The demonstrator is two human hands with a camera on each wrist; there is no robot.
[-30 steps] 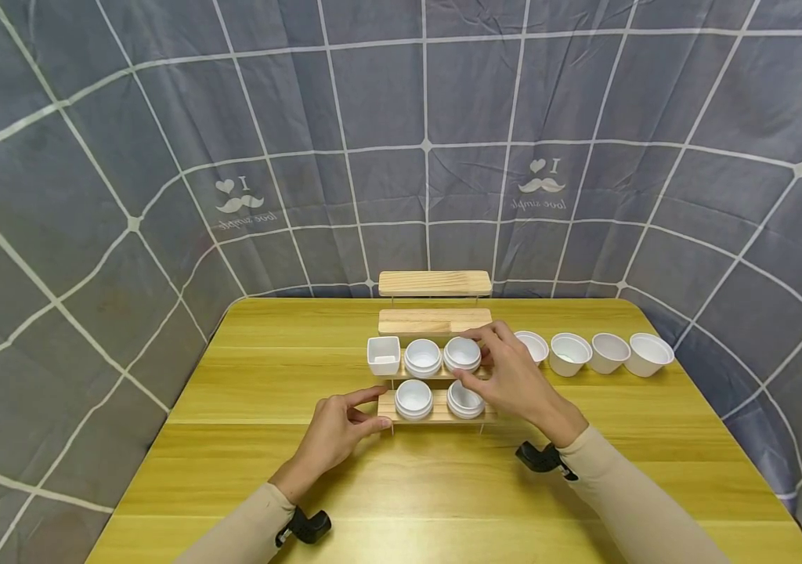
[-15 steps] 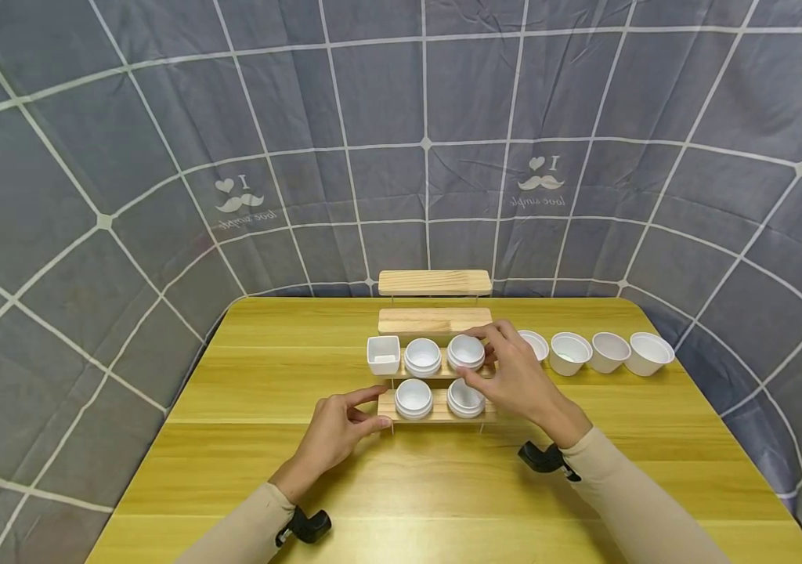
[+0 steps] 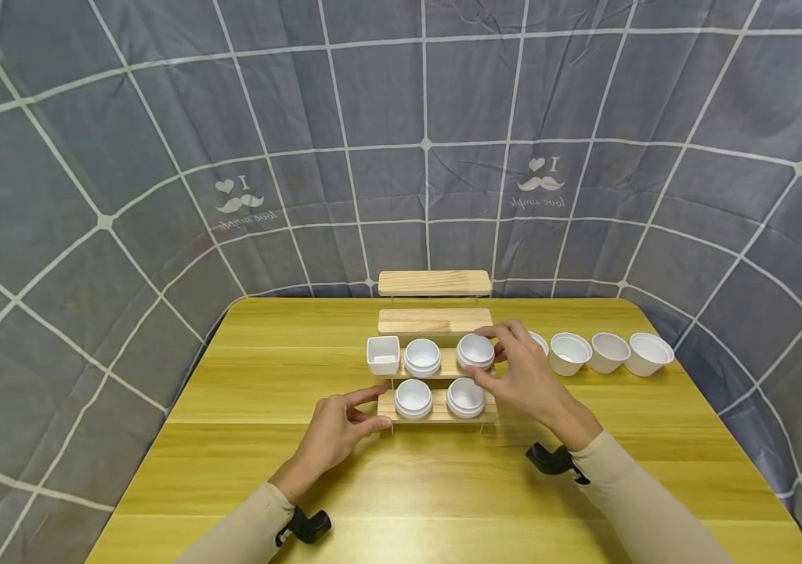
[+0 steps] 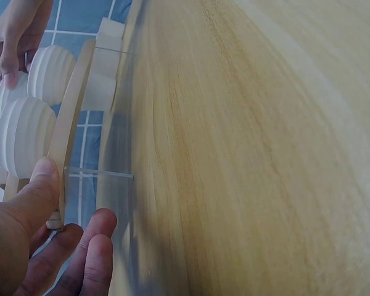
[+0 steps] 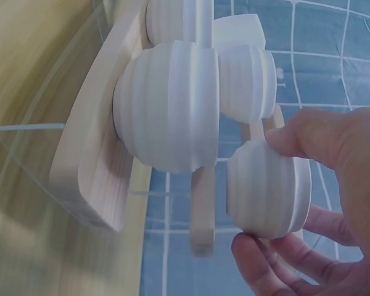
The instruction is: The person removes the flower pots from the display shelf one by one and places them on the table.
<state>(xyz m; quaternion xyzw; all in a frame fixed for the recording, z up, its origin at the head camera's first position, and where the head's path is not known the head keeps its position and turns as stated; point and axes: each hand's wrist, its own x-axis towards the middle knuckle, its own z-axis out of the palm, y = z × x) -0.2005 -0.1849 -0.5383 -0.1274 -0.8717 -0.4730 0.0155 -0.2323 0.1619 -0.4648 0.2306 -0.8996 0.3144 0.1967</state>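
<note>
My left hand (image 3: 334, 432) grips the left end of the lowest board of a tiered wooden display stand (image 3: 439, 404), thumb (image 4: 42, 182) on the board and fingers below. My right hand (image 3: 526, 382) pinches a small round white ribbed bowl (image 5: 265, 188) at the right end of the second tier, thumb on one side and fingers on the other. Beside it on that tier stand another round bowl (image 3: 422, 356) and a square white dish (image 3: 383, 356) at the left end. Two more round bowls, a left one (image 3: 413, 398) and a right one (image 3: 466, 396), stand upright on the lowest tier.
Behind are two bare upper boards, the third (image 3: 435, 320) and the top one (image 3: 435, 283). Several white cups stand in a row at the right, including a big one (image 3: 649, 354); my right hand partly covers the nearest. A grey checked curtain (image 3: 387, 188) surrounds the wooden table (image 3: 443, 493).
My right hand has slid the pinched bowl rightward along the second tier, widening the gap to its neighbour. The left hand has stayed in place on the stand.
</note>
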